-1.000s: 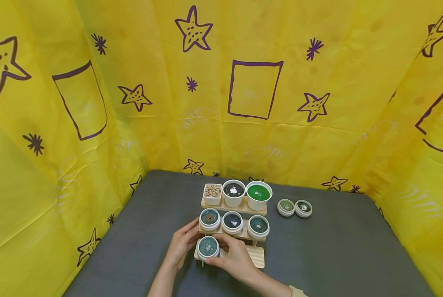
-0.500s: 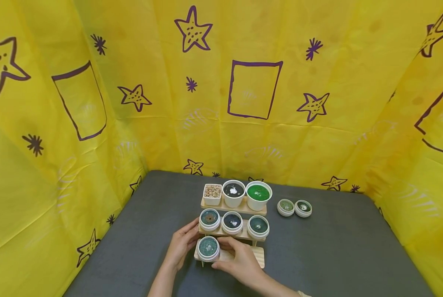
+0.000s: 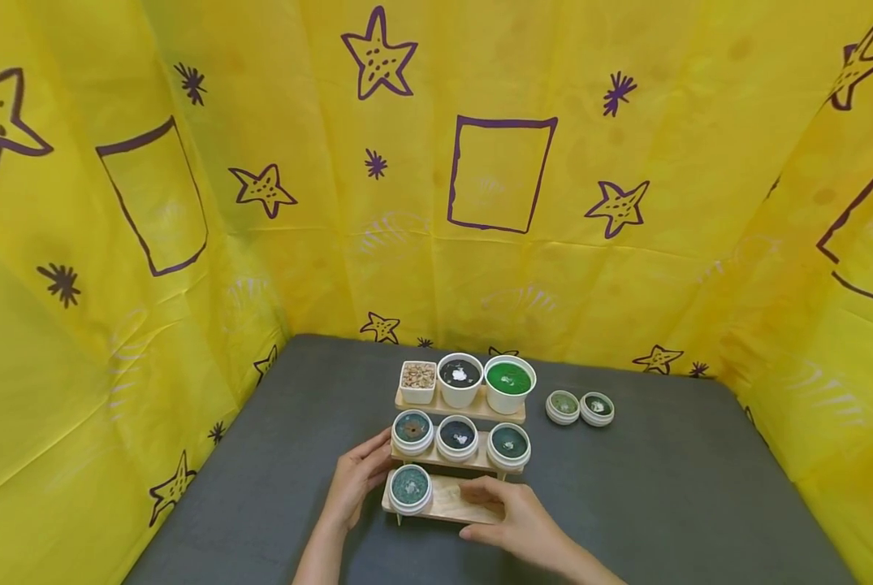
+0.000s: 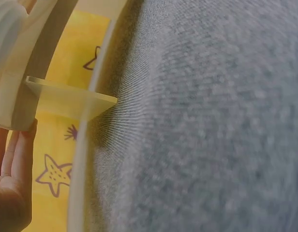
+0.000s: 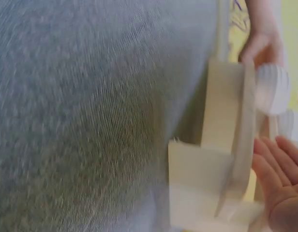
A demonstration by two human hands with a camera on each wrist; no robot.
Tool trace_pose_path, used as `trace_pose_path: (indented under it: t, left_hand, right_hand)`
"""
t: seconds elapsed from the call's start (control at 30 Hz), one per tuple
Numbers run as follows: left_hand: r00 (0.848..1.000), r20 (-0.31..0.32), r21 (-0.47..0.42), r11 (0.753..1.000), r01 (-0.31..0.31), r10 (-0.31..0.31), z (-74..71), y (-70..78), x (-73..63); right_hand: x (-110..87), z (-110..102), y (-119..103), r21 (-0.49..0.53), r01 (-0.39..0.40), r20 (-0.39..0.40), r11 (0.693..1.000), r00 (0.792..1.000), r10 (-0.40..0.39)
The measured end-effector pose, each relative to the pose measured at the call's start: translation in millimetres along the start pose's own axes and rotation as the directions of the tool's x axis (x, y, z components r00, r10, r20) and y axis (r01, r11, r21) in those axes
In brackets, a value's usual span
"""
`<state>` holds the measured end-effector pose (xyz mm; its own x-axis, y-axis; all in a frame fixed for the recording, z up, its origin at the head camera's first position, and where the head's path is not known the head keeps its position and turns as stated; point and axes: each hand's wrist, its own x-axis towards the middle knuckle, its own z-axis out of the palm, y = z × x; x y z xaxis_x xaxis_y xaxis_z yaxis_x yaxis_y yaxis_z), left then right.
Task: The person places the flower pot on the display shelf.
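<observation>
In the head view a three-tier wooden stand (image 3: 452,497) holds small white pots. A ribbed white pot (image 3: 410,490) with teal, speckled contents sits at the left end of the lowest tier. My left hand (image 3: 356,483) lies along the stand's left side, and in the left wrist view its straight fingers (image 4: 24,154) touch the shelf end. My right hand (image 3: 520,520) is over the right part of the lowest tier, thumb and fingers apart with nothing between them. The right wrist view shows its extended fingers (image 5: 272,162) beside the wooden shelf (image 5: 243,125).
Three ribbed pots, one a dark pot (image 3: 457,439), fill the middle tier. Above are a square cup of chips (image 3: 418,380), a black-filled cup (image 3: 460,380) and a green-filled cup (image 3: 510,382). Two small pots (image 3: 563,408) stand right on the grey table (image 3: 648,487), before a yellow curtain (image 3: 319,268).
My right hand has let go of the teal pot and moved right along the lowest tier. The pot stays at the left end. My left hand has kept its place.
</observation>
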<state>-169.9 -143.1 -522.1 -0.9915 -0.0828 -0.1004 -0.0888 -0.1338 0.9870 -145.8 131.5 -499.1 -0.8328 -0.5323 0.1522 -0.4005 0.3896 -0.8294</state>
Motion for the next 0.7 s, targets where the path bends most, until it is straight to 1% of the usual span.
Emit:
trace_pose_path:
  t: [0.07, 0.13, 0.2, 0.27, 0.33, 0.43, 0.5, 0.53, 0.57, 0.6, 0.63, 0.7]
  left_hand:
    - [1.0, -0.01, -0.013, 1.0, -0.001, 0.001, 0.0, -0.6, 1.4]
    - [1.0, -0.016, -0.023, 1.0, -0.005, 0.004, -0.3, -1.7, 2.5]
    - [1.0, -0.02, -0.034, 0.999, -0.007, 0.007, -0.7, -2.8, 3.5]
    - [1.0, -0.02, -0.043, 0.999, -0.009, 0.008, -1.2, -4.0, 4.7]
    - [1.0, -0.016, -0.052, 0.999, -0.011, 0.01, -1.6, -4.9, 5.4]
    - [1.0, -0.01, -0.064, 0.998, -0.012, 0.011, -2.2, -5.8, 6.6]
    - [1.0, -0.007, -0.068, 0.998, -0.012, 0.012, -2.6, -6.4, 6.9]
    - [1.0, -0.005, -0.068, 0.998, -0.013, 0.012, -2.8, -6.7, 6.9]
    - [1.0, -0.005, -0.067, 0.998, -0.012, 0.012, -3.0, -7.0, 7.0]
    - [1.0, -0.005, -0.067, 0.998, -0.011, 0.011, -3.1, -7.3, 7.1]
    - [1.0, -0.005, -0.067, 0.998, -0.009, 0.009, -3.2, -7.6, 7.1]
    - [1.0, -0.005, -0.066, 0.998, -0.007, 0.006, -3.1, -7.8, 7.1]
  right_hand:
    - [-2.0, -9, 2, -0.015, 0.019, 0.022, 1.0, 1.0, -0.019]
    - [-3.5, -18, 4, -0.003, 0.041, 0.056, 0.999, 0.998, -0.041]
    - [-4.3, -29, 5, 0.04, 0.054, 0.115, 0.998, 0.992, -0.059]
    - [-4.8, -42, 7, 0.093, 0.056, 0.189, 0.994, 0.979, -0.073]
    - [-4.8, -56, 10, 0.163, 0.037, 0.273, 0.986, 0.959, -0.081]
    - [-4.1, -78, 18, 0.268, -0.034, 0.405, 0.963, 0.911, -0.08]
    - [-3.8, -94, 26, 0.324, -0.094, 0.471, 0.941, 0.879, -0.075]
    - [-3.8, -101, 31, 0.335, -0.113, 0.488, 0.936, 0.87, -0.07]
    - [-3.9, -108, 36, 0.34, -0.125, 0.494, 0.932, 0.867, -0.064]
    - [-4.5, -114, 42, 0.333, -0.128, 0.483, 0.934, 0.874, -0.052]
    - [-5.1, -120, 47, 0.322, -0.132, 0.458, 0.937, 0.889, -0.032]
    - [-6.3, -132, 57, 0.296, -0.14, 0.369, 0.945, 0.929, 0.023]
